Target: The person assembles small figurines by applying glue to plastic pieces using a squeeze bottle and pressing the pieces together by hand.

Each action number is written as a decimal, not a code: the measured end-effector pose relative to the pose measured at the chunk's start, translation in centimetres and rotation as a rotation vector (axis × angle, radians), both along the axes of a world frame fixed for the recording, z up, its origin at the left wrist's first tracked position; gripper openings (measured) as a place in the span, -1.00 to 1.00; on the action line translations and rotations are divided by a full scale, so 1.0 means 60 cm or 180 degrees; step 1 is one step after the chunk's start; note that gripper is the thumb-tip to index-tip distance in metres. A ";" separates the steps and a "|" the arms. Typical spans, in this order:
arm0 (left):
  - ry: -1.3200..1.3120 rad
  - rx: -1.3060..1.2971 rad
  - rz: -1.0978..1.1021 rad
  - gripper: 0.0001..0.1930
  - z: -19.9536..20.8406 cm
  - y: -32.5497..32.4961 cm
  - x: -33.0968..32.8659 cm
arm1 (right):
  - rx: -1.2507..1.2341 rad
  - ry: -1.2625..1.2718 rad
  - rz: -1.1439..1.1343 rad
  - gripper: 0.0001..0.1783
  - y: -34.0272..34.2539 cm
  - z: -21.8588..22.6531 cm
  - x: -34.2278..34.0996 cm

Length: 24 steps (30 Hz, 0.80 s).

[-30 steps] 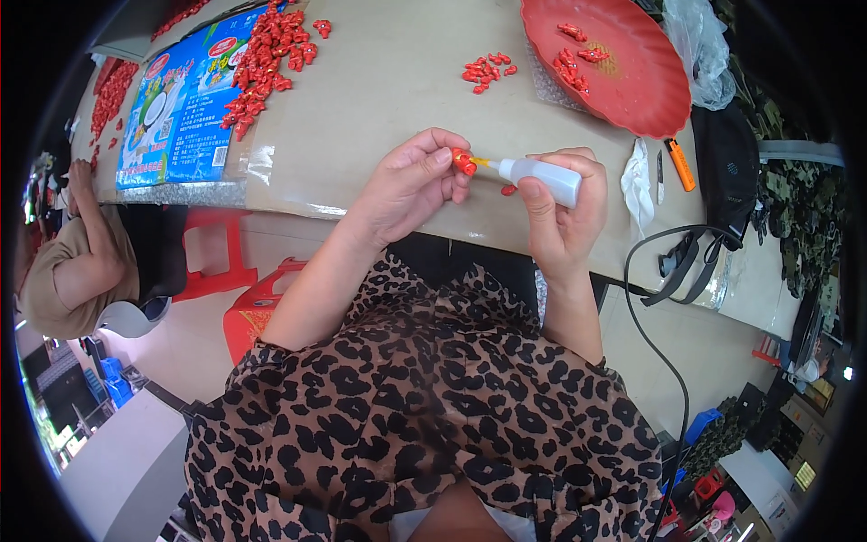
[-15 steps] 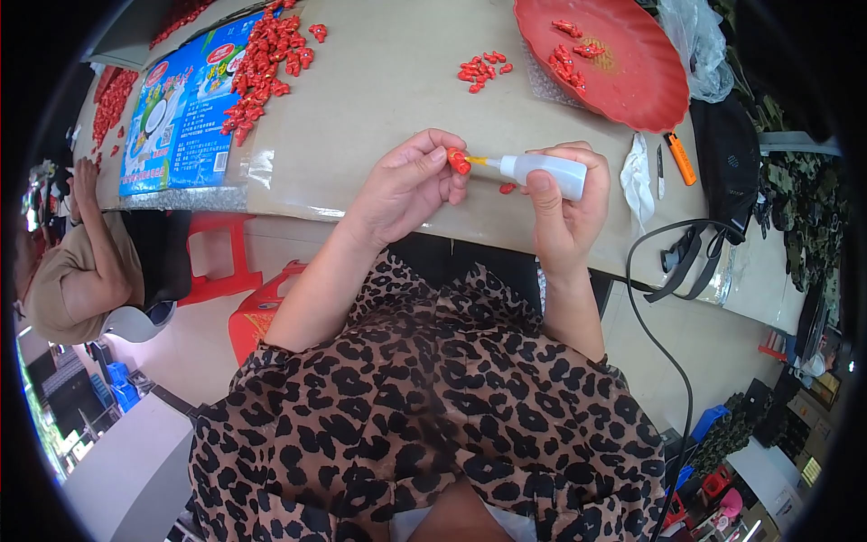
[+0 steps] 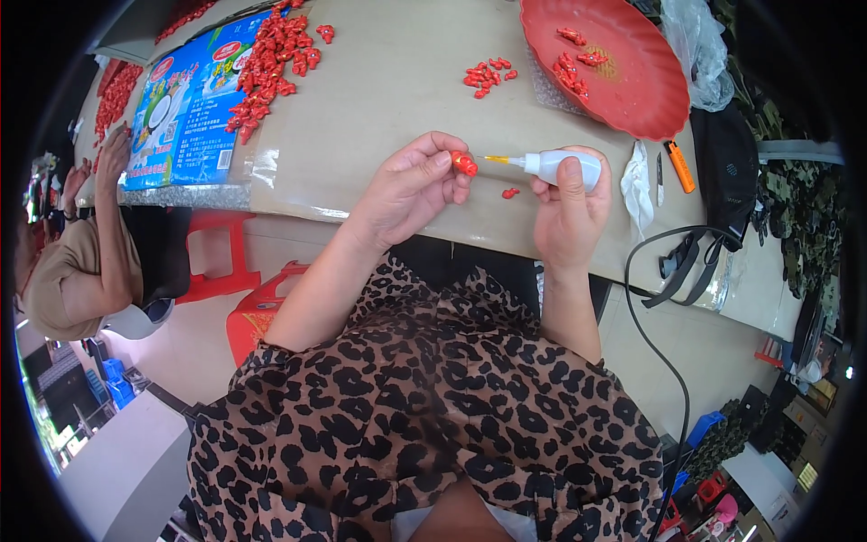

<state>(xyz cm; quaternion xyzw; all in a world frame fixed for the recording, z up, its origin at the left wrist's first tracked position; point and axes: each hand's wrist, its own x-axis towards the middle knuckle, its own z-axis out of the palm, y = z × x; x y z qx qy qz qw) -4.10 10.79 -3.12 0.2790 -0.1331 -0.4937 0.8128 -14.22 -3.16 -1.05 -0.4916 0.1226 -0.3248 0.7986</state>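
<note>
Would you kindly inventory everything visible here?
squeeze bottle: one, white, right of centre
held piece: one, red, centre
other small pieces: many, red, mostly upper left
cardboard: one, blue, upper left
tray: one, red, upper right
plastic bag: one, clear, beside tray
tissue: one, white, below tray
handheld tool: one, orange, right of tissue
cable: one, black, right
stools: two, red, left
table: one, beige, centre
person: one, tan top, left
left hand: one, bare, holding piece
right hand: one, bare, holding bottle
</note>
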 end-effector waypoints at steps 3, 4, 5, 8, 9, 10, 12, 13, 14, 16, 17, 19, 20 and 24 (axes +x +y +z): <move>0.0028 0.0008 0.0040 -0.82 -0.005 -0.002 0.000 | 0.0149 0.0088 0.0021 -0.84 -0.002 -0.009 -0.002; 0.0023 0.0005 0.0057 -0.82 -0.004 -0.001 0.000 | 0.0145 0.0084 0.0038 -0.84 0.000 -0.011 -0.001; 0.0007 0.0007 0.0060 -0.82 -0.004 0.000 0.000 | 0.0213 0.0067 0.0036 -0.83 0.002 -0.013 0.000; 0.0002 0.0004 0.0047 -0.82 -0.004 0.001 0.000 | 0.0199 0.0051 0.0034 -0.82 0.005 -0.014 0.002; 0.0010 0.0006 0.0028 -0.82 -0.004 0.001 0.000 | 0.0123 0.0048 0.0032 -0.82 0.005 -0.014 0.003; 0.0010 0.0003 0.0030 -0.82 -0.004 0.001 0.000 | 0.0120 0.0048 0.0034 -0.82 0.005 -0.014 0.003; 0.0000 0.0011 0.0029 -0.82 -0.003 0.001 -0.001 | 0.0109 0.0033 0.0053 -0.82 0.005 -0.014 0.004; -0.0001 0.0009 0.0030 -0.82 -0.003 0.000 -0.001 | 0.0107 0.0033 0.0053 -0.82 0.005 -0.014 0.004; -0.0010 0.0001 0.0025 -0.82 -0.002 -0.001 -0.001 | 0.0081 0.0066 0.0040 -0.82 0.004 -0.015 0.004; -0.0019 -0.0008 0.0023 -0.83 -0.003 -0.001 -0.001 | 0.0055 0.0100 0.0029 -0.82 0.004 -0.015 0.004; -0.0027 -0.0005 0.0009 -0.83 -0.003 0.000 0.000 | 0.0040 0.0090 0.0048 -0.82 0.003 -0.014 0.003; -0.0035 -0.0005 -0.0004 -0.83 -0.003 0.000 0.000 | 0.0023 0.0080 0.0067 -0.82 0.004 -0.013 0.002; -0.0028 0.0003 0.0007 -0.83 -0.003 0.001 -0.001 | 0.0013 0.0083 0.0080 -0.81 0.005 -0.012 0.002; -0.0004 0.0041 0.0004 -0.83 0.000 0.000 -0.001 | 0.0007 0.0103 0.0074 -0.80 0.003 -0.010 0.003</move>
